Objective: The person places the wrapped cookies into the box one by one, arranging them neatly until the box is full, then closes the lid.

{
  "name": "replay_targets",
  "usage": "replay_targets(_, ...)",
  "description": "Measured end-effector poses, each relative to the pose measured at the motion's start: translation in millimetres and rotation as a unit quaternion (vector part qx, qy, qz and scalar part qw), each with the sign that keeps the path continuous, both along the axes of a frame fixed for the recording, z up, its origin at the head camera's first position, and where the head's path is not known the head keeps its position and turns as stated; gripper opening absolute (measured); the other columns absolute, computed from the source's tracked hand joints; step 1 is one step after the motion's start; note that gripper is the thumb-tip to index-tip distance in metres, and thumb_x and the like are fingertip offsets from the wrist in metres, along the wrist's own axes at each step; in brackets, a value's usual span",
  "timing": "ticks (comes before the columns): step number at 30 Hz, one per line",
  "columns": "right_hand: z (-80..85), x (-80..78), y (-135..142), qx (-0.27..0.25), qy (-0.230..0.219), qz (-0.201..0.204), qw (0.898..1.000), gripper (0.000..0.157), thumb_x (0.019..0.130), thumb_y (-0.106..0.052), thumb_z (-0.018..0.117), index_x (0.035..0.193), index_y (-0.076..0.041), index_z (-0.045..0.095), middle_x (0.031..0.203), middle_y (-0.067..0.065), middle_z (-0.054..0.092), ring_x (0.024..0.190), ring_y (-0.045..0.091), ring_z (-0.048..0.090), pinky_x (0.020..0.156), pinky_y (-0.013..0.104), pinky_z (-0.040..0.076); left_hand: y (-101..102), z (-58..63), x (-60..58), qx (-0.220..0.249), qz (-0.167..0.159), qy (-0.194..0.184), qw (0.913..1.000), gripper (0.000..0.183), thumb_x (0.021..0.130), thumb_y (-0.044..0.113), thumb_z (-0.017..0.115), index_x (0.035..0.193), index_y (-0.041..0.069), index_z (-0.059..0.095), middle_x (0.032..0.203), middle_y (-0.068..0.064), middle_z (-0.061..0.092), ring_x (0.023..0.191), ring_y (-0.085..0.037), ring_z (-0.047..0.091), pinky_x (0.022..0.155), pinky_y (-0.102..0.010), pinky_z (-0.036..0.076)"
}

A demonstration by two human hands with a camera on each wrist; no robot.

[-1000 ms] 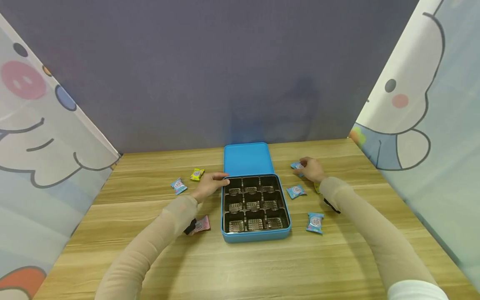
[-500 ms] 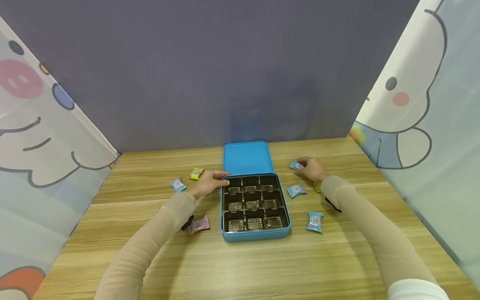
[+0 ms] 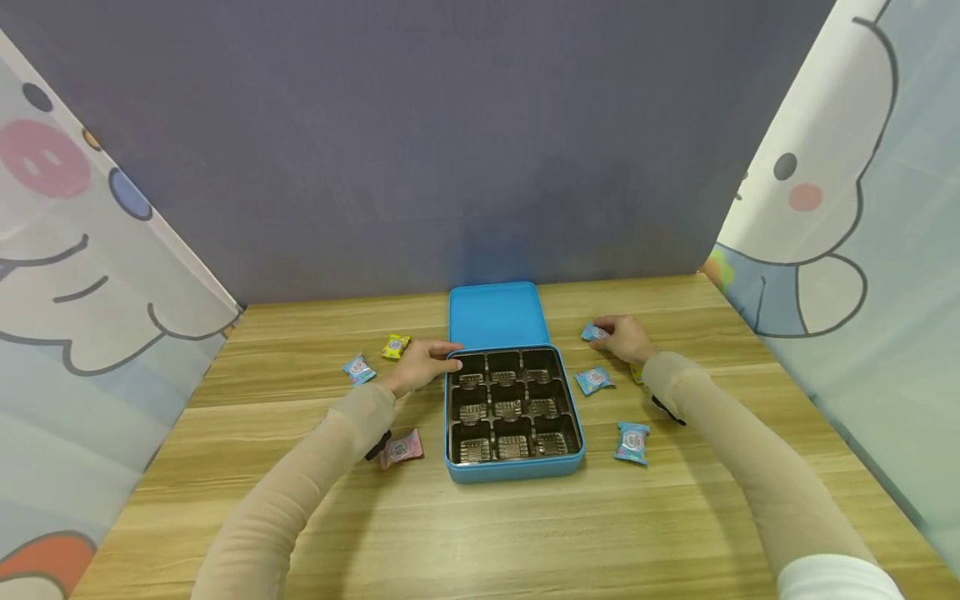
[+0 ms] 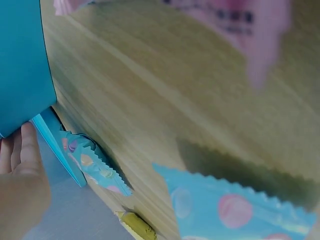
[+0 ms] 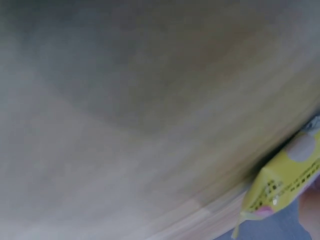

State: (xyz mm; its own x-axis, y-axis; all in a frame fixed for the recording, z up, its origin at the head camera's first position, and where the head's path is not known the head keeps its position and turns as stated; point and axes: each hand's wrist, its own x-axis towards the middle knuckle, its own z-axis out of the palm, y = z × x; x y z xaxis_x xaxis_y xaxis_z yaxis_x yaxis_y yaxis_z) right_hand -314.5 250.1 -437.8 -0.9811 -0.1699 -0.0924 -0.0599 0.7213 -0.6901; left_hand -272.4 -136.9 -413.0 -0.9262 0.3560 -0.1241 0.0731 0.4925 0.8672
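A blue tin [image 3: 514, 471] with its blue lid [image 3: 497, 317] laid back stands mid-table. It is lined with a dark plastic tray [image 3: 507, 408] of several bare compartments. My left hand [image 3: 422, 365] holds the tin's far left corner, thumb over the rim and fingers along the back. In the left wrist view those fingers [image 4: 30, 147] meet the tin's blue wall [image 4: 25, 65]. To the right of the lid, my right hand [image 3: 624, 340] pinches a small blue wrapped candy [image 3: 594, 332], fingertips covering part of it. A yellow candy [image 3: 637, 372] lies partly hidden under the right wrist.
More blue candies [image 3: 594, 381] lie right of the tin, one of them [image 3: 632, 442] nearer the front. On the left are a blue candy [image 3: 359, 369], a yellow candy [image 3: 395, 346] and a pink candy [image 3: 401, 449]. A grey panel [image 3: 480, 167] closes off the back.
My left forearm has shifted slightly, so more of the pink candy shows beside the wrist. Both hands keep their places on the tin and the blue candy.
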Motion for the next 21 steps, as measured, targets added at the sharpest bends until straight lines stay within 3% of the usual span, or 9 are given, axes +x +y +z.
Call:
replay_targets(9,2.2,3.3,-0.2,-0.001,-0.012,0.004,1.0,0.055,0.087,-0.016,0.064,0.134,0.003,0.043,0.134,0.024,0.045,0.123,0.039,0.042,0.101,0.05,0.039,3.3,5.2,3.7,-0.003,0.001,0.0,1.0,0.043,0.086,0.018,0.065,0.127,0.008,0.056,0.136,-0.012,0.048,0.125,-0.029,0.045,0.099,-0.039,0.044)
replay_targets(10,2.2,3.3,-0.5,-0.001,-0.012,0.003,1.0,0.055,0.087,-0.016,0.064,0.134,0.003,0.043,0.133,0.024,0.045,0.122,0.039,0.042,0.101,0.049,0.039,2.5,1.2,1.6,-0.005,0.003,0.001,1.0,0.043,0.086,0.019,0.065,0.127,0.009,0.056,0.136,-0.011,0.048,0.124,-0.028,0.046,0.098,-0.039,0.044)
replay_targets(21,5.1,1.3,-3.5,0.025,0.01,0.015,1.0,0.05,0.084,-0.013,0.066,0.128,0.004,0.049,0.126,0.024,0.052,0.115,0.038,0.049,0.097,0.048,0.042,1.2,1.0,1.6,-0.013,0.01,-0.002,0.9999,0.041,0.086,0.021,0.065,0.126,0.012,0.058,0.136,-0.009,0.049,0.124,-0.026,0.046,0.1,-0.038,0.043)
